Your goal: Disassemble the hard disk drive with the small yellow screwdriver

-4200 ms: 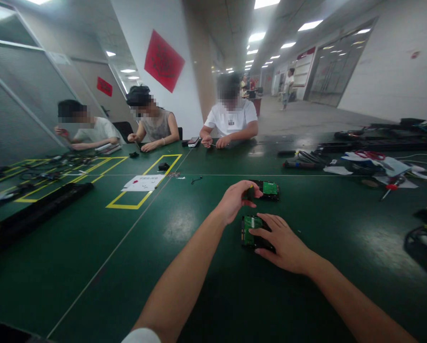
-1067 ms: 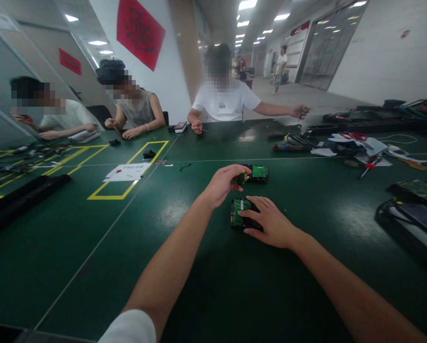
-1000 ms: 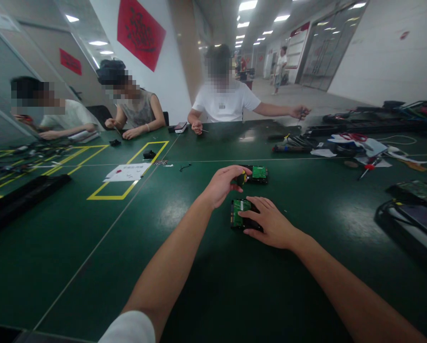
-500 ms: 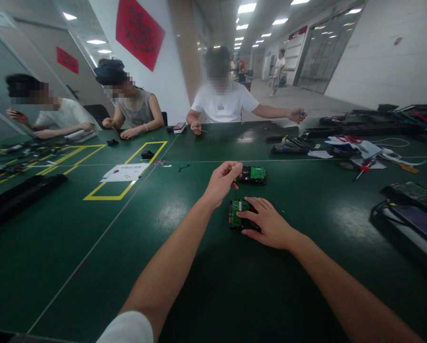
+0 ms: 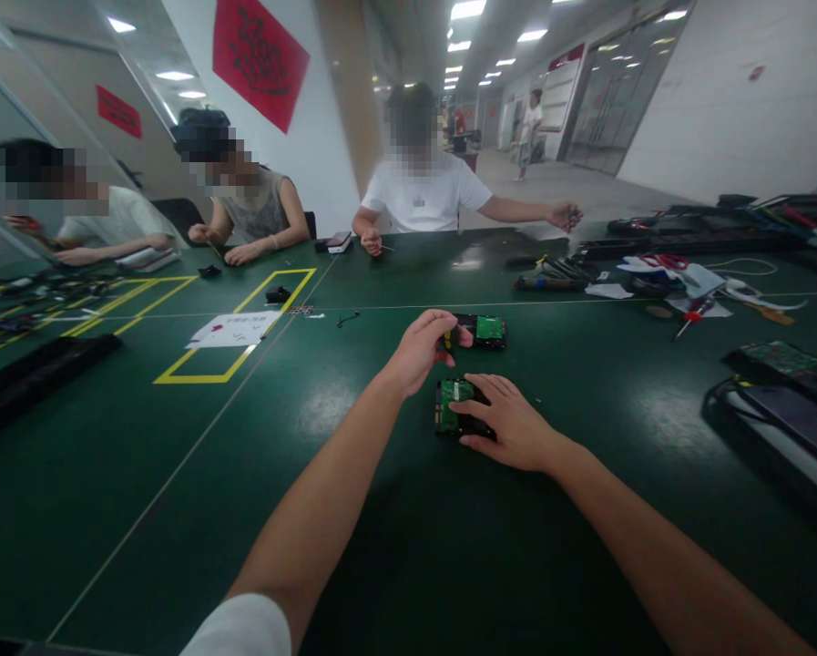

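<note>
A hard drive (image 5: pixel 449 406) lies board-side up on the green table (image 5: pixel 244 474), its green circuit board showing. My right hand (image 5: pixel 510 426) rests flat on its right half, fingers spread. Just above it my left hand (image 5: pixel 422 346) is closed round a small screwdriver handle (image 5: pixel 447 340), black with a touch of yellow, held over the drive's far edge. A second hard drive (image 5: pixel 483 330) with a green board lies just behind, apart from both hands.
Three people sit at the table's far side; one reaches an arm (image 5: pixel 531 211) to the right. Tools, cables and papers (image 5: pixel 654 278) clutter the far right. Dark trays (image 5: pixel 777 401) sit at right. A paper sheet (image 5: pixel 234 328) lies in a yellow-taped box. A black strip (image 5: pixel 32 374) lies at left.
My left hand has shifted slightly over the drive while gripping the screwdriver. My right hand has stayed on the drive. The view has drifted a little; the person opposite keeps the arm stretched out.
</note>
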`<action>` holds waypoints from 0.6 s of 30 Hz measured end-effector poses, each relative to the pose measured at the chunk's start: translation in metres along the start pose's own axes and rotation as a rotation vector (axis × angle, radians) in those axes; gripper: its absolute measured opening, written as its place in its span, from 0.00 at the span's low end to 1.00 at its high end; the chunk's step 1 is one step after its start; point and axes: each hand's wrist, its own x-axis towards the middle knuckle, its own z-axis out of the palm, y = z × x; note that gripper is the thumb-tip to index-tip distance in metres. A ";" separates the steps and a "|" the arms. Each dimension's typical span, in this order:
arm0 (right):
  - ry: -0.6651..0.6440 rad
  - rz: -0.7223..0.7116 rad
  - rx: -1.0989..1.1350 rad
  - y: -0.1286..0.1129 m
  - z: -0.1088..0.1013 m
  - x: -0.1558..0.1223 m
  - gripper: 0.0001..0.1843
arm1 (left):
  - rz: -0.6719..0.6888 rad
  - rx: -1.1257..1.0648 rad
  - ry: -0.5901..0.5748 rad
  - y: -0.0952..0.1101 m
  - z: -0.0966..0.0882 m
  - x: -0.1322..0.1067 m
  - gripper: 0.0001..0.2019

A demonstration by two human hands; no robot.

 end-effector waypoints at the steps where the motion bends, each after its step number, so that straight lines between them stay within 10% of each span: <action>1: -0.004 -0.002 -0.002 0.000 0.000 0.000 0.29 | -0.003 0.010 -0.001 0.000 0.000 0.000 0.13; 18: 0.001 -0.010 -0.013 -0.002 -0.004 -0.002 0.29 | 0.060 0.372 -0.013 -0.003 0.022 -0.003 0.16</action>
